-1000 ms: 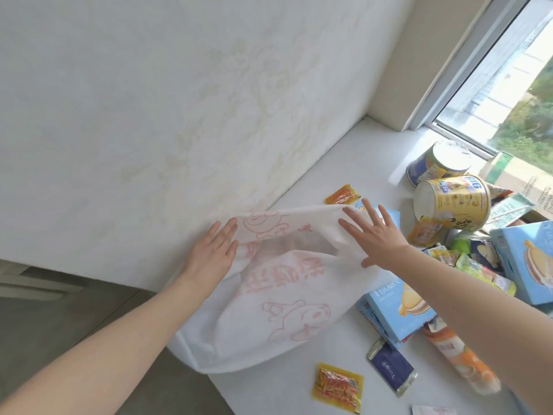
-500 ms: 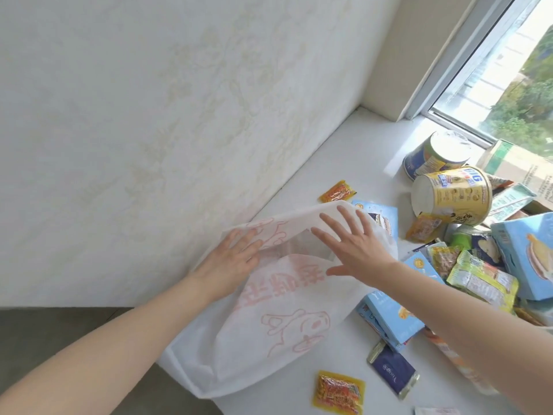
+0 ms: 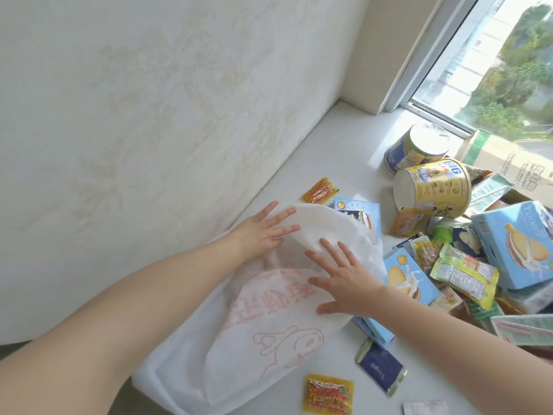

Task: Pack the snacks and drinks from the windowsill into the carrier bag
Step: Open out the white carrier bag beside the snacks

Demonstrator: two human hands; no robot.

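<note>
Flat, white carrier bag point(image 3: 269, 348) shows pink rabbit print, slightly crumpled.

Bare windowsill point(image 3: 338, 151) beside snack pile point(image 3: 466, 259)

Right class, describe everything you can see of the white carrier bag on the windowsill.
The white carrier bag looks like thin, soft non-woven fabric, printed in pale red with characters and a cartoon rabbit. It lies flat and crumpled on the windowsill beside the wall, its lower end hanging over the sill's edge. The left hand and right hand press open-fingered on its upper end. It overlaps a blue biscuit box.
</note>
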